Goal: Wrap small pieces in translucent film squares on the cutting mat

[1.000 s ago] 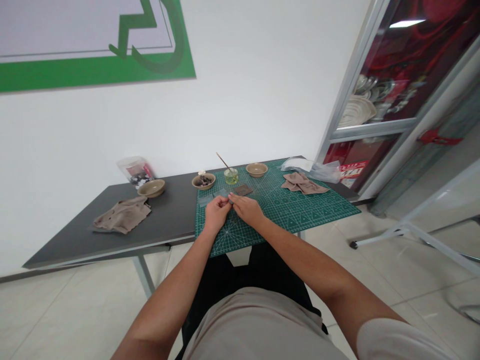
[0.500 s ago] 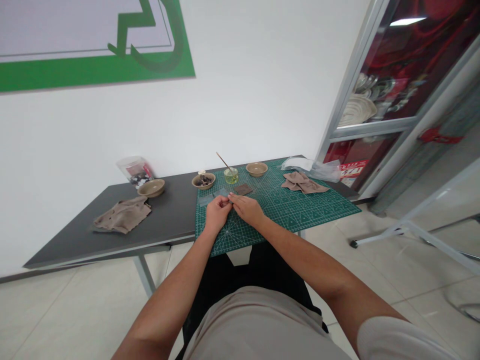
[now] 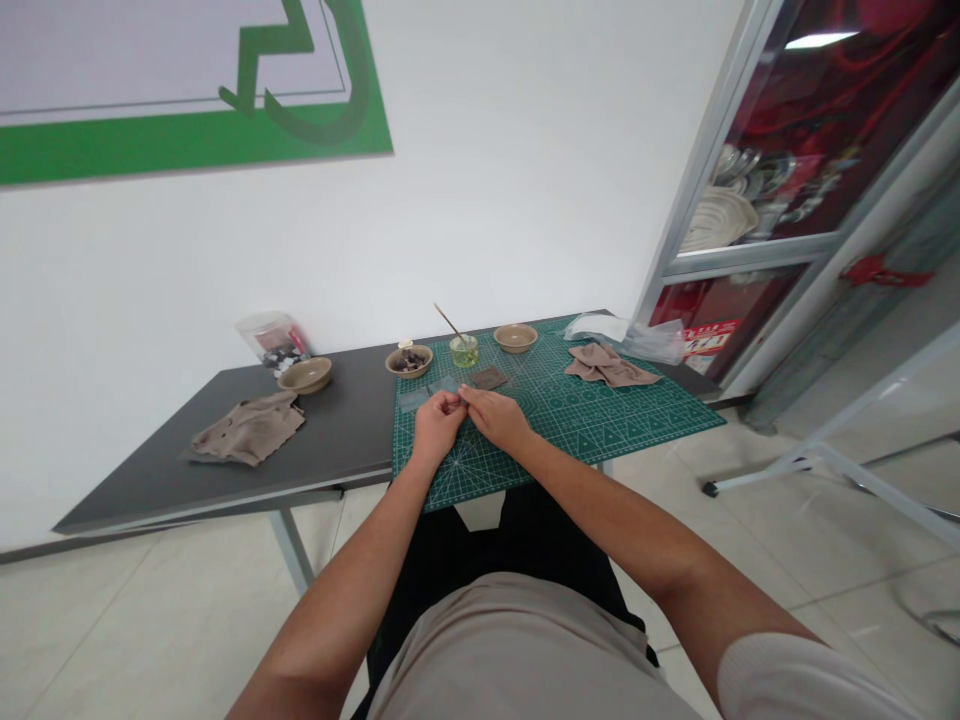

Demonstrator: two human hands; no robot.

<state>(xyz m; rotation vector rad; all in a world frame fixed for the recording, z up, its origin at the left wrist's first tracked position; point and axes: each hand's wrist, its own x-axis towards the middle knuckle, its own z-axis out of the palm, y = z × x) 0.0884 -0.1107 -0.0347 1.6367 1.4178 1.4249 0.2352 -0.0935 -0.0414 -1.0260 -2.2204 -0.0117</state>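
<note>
My left hand (image 3: 438, 428) and my right hand (image 3: 496, 416) meet fingertip to fingertip above the green cutting mat (image 3: 517, 450). Both have their fingers closed around something too small and covered to make out. Just beyond the left fingers lie flat grey-blue pieces (image 3: 414, 400) on the mat. Past the right fingers is a small brown rectangular piece (image 3: 490, 377). Behind them stands a glass jar (image 3: 464, 351) holding yellow-green liquid, with a thin stick (image 3: 448, 322) leaning in it. A brown bowl (image 3: 409, 367) of dark bits sits at the mat's left back corner.
Another shallow bowl (image 3: 515, 346) is at the mat's back, and a third bowl (image 3: 305, 384) at the left near a clear tub (image 3: 271, 340). Brown cloths lie left (image 3: 251, 430) and right (image 3: 609, 366). A plastic bag (image 3: 652, 341) rests at the right back, against the wall side.
The view shifts very slightly. Both hands stay together in the same place, with only small finger movement.
</note>
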